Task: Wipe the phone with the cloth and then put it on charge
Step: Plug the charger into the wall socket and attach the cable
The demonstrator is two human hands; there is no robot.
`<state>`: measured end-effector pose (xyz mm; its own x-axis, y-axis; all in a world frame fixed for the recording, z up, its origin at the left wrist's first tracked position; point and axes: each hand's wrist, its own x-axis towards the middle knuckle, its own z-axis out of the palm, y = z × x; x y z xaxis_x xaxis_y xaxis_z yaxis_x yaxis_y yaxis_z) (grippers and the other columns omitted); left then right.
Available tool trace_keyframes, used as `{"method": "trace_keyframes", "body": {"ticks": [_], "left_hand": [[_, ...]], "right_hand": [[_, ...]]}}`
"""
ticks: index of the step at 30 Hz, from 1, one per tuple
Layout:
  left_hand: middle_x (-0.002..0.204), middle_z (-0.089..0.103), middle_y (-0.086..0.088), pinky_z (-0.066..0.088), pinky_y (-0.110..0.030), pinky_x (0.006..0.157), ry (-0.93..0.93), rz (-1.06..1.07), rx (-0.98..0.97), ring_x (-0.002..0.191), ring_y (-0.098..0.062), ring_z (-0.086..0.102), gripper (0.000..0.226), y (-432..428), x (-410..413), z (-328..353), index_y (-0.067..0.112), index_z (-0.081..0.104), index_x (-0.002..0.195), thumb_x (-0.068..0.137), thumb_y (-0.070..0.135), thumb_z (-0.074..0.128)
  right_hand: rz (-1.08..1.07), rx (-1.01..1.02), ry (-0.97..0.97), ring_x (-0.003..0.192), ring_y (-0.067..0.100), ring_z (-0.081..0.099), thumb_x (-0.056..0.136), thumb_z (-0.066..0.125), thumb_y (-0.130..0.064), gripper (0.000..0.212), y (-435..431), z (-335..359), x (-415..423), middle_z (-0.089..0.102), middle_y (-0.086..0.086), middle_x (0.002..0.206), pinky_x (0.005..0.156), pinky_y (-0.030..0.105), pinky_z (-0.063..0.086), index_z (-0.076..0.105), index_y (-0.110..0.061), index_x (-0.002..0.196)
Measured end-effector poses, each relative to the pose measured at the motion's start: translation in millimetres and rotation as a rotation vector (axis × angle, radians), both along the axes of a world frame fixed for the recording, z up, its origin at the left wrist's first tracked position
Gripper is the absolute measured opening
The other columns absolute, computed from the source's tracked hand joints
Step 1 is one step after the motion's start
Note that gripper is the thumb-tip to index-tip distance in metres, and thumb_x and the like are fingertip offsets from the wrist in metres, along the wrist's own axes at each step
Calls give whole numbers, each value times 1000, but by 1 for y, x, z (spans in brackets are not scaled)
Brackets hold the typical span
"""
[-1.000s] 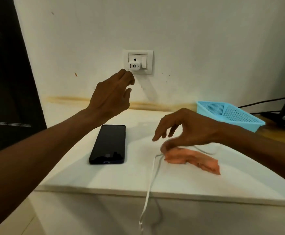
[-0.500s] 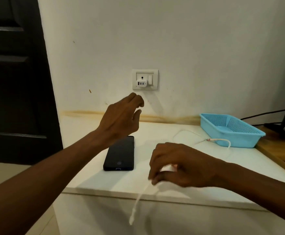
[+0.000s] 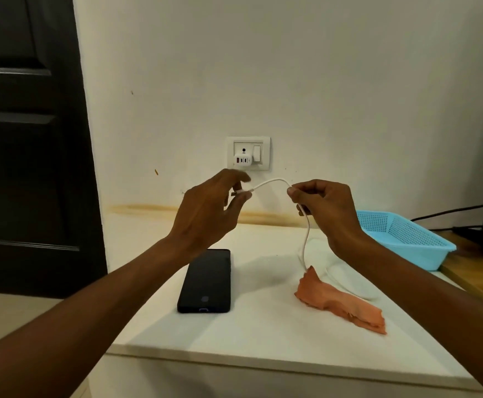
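Observation:
A black phone (image 3: 205,280) lies flat, screen up, on the white counter (image 3: 263,334). An orange cloth (image 3: 340,304) lies crumpled to its right. A white charging cable (image 3: 271,183) arcs between my hands, just below the white charger (image 3: 242,160) plugged into the wall socket (image 3: 248,153). My left hand (image 3: 208,209) pinches the cable's plug end. My right hand (image 3: 324,209) grips the cable further along, and the rest hangs down to the counter behind the cloth.
A light blue perforated basket (image 3: 403,239) stands at the counter's right, against a wooden surface (image 3: 472,271) with black cables. A dark door (image 3: 30,139) fills the left. The counter's front edge runs below the phone.
Both hands have risen toward the socket. My right hand lifted the cable off the counter edge, and my left hand, empty before, now pinches its plug end. The cloth is uncovered again.

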<state>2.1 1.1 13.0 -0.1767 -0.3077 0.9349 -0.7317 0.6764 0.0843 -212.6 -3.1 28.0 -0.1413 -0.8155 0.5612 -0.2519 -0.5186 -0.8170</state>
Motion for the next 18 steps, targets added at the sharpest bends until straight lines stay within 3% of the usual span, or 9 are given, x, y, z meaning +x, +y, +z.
{"method": "trace_keyframes", "body": {"ticks": [5, 7, 12, 15, 18], "left_hand": [[94, 68, -1, 53, -35, 61, -135, 152, -43, 88, -21, 61, 18, -17, -3, 3, 12, 72, 103, 85, 14, 71], [91, 66, -3, 51, -34, 61, -107, 183, -45, 89, -22, 59, 23, -26, -6, 5, 12, 72, 107, 85, 15, 72], [84, 75, 3, 54, -31, 79, 78, 94, 190, 75, -16, 68, 37, -46, -21, 5, 24, 63, 125, 89, 28, 67], [94, 76, -4, 56, -36, 83, 52, 27, 190, 82, -22, 71, 40, -56, -27, 4, 18, 65, 123, 84, 16, 69], [96, 76, -9, 56, -37, 80, 74, 11, 166, 84, -26, 71, 29, -67, -28, 5, 10, 70, 112, 85, 22, 71]], "right_hand": [[72, -14, -43, 54, 4, 65, 78, 78, -18, 12, -5, 3, 10, 73, -5, 66, 57, 11, 52, 73, -24, 87], [128, -52, -3, 57, 4, 65, 81, 75, -16, 16, -5, 3, 15, 73, -6, 68, 58, 11, 52, 74, -29, 90], [155, -136, 91, 66, 0, 67, 81, 74, -20, 23, -13, 1, 31, 71, -19, 68, 60, 8, 50, 70, -42, 83], [149, -222, 204, 75, 1, 68, 80, 75, -21, 17, -20, -2, 38, 73, -14, 81, 70, 12, 54, 74, -31, 93], [176, -286, 343, 83, 13, 69, 79, 76, -21, 21, -25, -5, 43, 73, -4, 89, 78, 22, 57, 75, -20, 101]]}}
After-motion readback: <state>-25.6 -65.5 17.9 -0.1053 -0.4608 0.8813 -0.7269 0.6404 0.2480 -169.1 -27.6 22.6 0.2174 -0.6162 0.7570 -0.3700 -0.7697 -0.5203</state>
